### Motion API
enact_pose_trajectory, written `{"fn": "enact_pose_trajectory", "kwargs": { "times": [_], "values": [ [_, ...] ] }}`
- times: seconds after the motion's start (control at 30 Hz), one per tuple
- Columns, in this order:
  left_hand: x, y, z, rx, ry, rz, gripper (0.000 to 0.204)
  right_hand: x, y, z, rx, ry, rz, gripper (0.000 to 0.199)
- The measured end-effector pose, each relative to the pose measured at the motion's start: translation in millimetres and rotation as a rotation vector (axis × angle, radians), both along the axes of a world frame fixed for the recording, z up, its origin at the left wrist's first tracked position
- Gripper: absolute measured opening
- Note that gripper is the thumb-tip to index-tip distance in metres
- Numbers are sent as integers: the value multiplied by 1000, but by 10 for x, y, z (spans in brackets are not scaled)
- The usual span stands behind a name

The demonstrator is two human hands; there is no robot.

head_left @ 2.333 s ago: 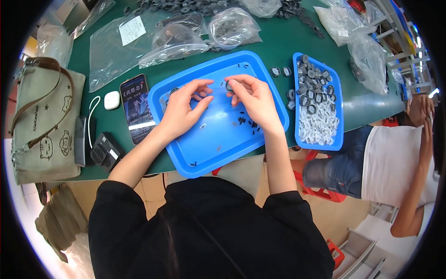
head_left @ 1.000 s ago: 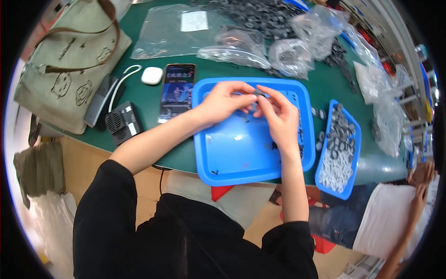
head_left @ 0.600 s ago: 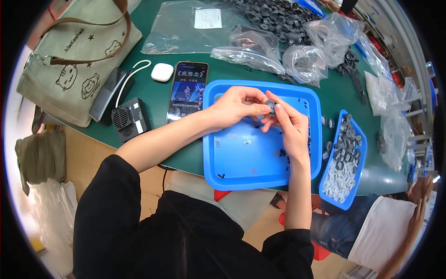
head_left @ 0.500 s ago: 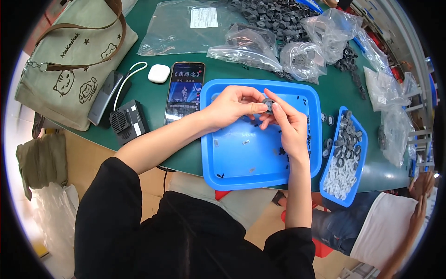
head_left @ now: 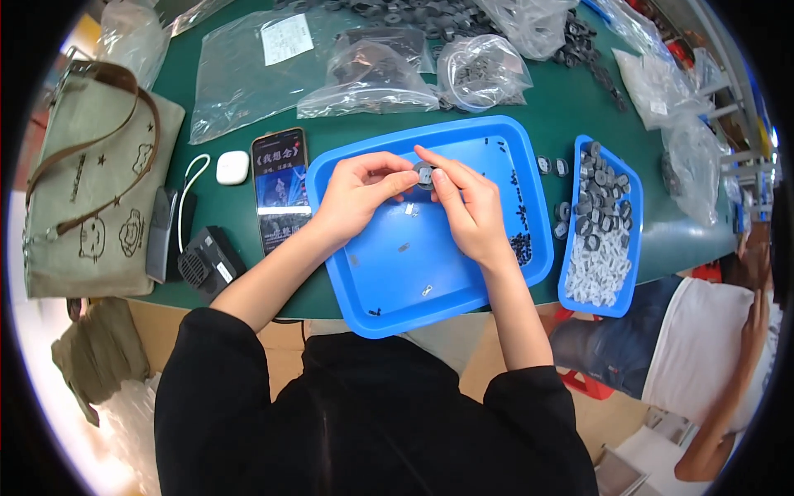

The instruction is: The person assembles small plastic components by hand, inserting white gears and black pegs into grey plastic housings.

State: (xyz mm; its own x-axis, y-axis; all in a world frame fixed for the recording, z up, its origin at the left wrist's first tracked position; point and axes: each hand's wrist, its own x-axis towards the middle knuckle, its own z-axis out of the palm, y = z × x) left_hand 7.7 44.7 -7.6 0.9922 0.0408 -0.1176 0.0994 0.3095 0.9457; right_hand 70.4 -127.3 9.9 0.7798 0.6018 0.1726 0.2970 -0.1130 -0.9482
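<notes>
Both hands meet over the far half of the large blue tray (head_left: pixel 389 289) — left hand (head_left: pixel 356 194) and right hand (head_left: pixel 465 207) each pinch 1 small grey ring (head_left: pixel 424 174) between fingertips.

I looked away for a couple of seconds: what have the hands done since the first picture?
Both hands have drawn together above the big blue tray. The left hand and right hand now pinch one small grey ring between their fingertips; earlier they were apart over the tray's loose bits. The phone and narrow tray lie as before.
</notes>
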Motion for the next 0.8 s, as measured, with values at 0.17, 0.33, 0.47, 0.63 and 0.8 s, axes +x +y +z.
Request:
{"fn": "enact_pose_trajectory", "kwargs": {
  "times": [0.17,0.33,0.47,0.63,0.8],
  "values": [
    [19,-20,16,26,-7,36,12,-5,2,34,110,-194,-24,30],
    [30,-32,-9,37,-131,65,8,24,-35,8,147,85,69,34],
    [24,-46,-19,221,-284,65,8,20,-63,-29,181,243,99,31],
    [1,-117,14,448,-349,124,9,18,-61,-41,20,-25,49,26],
    [22,-134,18,72,-84,90,20,24,-27,-108,31,-120,-2,27]
  ]
}}
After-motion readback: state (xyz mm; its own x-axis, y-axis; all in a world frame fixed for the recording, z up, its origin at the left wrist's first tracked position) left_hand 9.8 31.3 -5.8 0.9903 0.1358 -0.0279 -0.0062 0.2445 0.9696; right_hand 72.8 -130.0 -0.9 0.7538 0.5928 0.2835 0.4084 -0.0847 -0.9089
